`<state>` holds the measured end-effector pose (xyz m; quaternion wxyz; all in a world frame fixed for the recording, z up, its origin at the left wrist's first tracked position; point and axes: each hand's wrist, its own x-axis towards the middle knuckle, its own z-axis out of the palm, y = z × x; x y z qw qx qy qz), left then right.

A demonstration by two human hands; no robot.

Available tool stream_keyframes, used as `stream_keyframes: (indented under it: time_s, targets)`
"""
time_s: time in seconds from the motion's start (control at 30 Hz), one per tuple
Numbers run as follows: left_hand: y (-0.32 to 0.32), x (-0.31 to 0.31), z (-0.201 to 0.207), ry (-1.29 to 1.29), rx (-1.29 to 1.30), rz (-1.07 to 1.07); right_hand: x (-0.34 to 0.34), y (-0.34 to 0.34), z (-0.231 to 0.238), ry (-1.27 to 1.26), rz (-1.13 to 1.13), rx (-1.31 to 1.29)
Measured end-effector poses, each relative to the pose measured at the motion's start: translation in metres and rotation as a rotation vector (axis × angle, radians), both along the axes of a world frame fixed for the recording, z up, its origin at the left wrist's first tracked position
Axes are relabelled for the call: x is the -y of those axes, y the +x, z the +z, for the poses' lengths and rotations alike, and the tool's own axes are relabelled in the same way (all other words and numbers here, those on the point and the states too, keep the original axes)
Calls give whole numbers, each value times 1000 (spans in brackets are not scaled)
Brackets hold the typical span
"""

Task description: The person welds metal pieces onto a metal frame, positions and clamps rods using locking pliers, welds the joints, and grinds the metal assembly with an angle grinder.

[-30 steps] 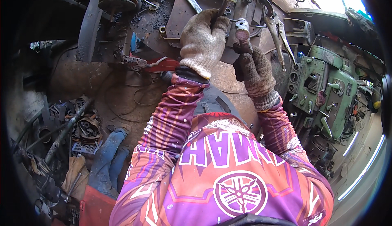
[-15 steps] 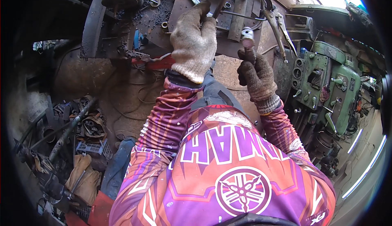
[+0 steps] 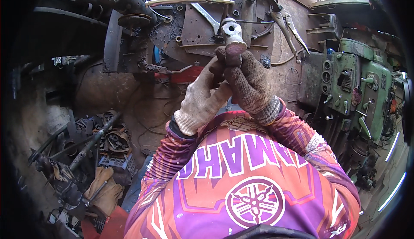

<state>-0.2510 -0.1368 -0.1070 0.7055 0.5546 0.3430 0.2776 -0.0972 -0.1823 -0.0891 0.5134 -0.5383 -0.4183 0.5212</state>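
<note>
In front of my chest, both gloved hands meet around a small hammer. Its silvery head [image 3: 233, 35] has a hole in the top and a worn round face turned toward me. My right hand [image 3: 252, 81], in a dark brown knit glove, is closed round the dark handle below the head. My left hand [image 3: 205, 94], in a paler, dirty glove, curls its fingers against the same handle from the left; the fingertips are partly hidden. Just beyond the hammer, an open-ended wrench [image 3: 202, 12] lies slanted on the metal worktable [image 3: 196, 34], under a long coppery bar-like tool [image 3: 185, 0].
Locking pliers [image 3: 290, 32] rest at the table's right side. A green machine [image 3: 355, 81] with levers stands to the right. At far left, a holder [image 3: 133, 1] is full of thin rods. Scrap and a blue crate [image 3: 115, 161] lie lower left.
My left hand has drawn back from over the worktable and joined my right at the hammer. My right hand has brought the hammer leftward to the middle. The wrench shows more fully.
</note>
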Motion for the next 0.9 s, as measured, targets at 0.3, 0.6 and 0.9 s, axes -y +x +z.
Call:
stream_keyframes:
  time_s: [0.3,0.6,0.9]
  targets:
    - [-23,34,-29,274,-223,173,-14,-7,7,77,198,353]
    - [-67,-14,7,295,-854,222,41,34,-11,-169,264,313]
    - [-19,-94,3,430,-1050,49,86,55,-44,-281,148,505]
